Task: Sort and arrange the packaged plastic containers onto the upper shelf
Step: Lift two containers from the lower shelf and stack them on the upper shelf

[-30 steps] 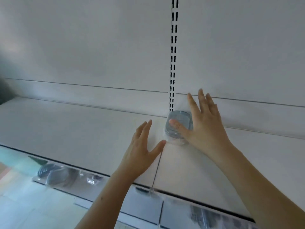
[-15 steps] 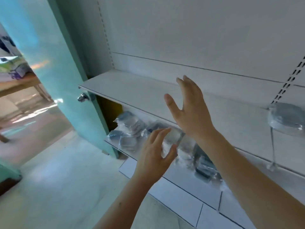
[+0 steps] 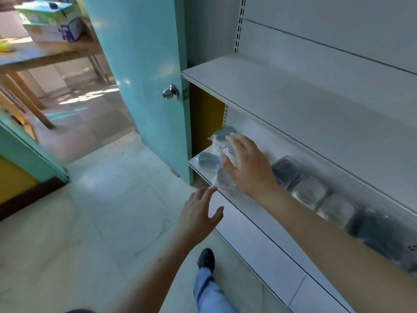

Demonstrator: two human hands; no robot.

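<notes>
Head view: the right hand (image 3: 249, 168) reaches onto the lower shelf (image 3: 204, 169), fingers spread flat over the packaged plastic containers (image 3: 222, 137) at its 10 o'clock end — grip apart, clamping nothing. The left hand (image 3: 198, 214) hovers at 7 o'clock below, fingers relaxed. The upper shelf (image 3: 293, 96) sits above.
</notes>
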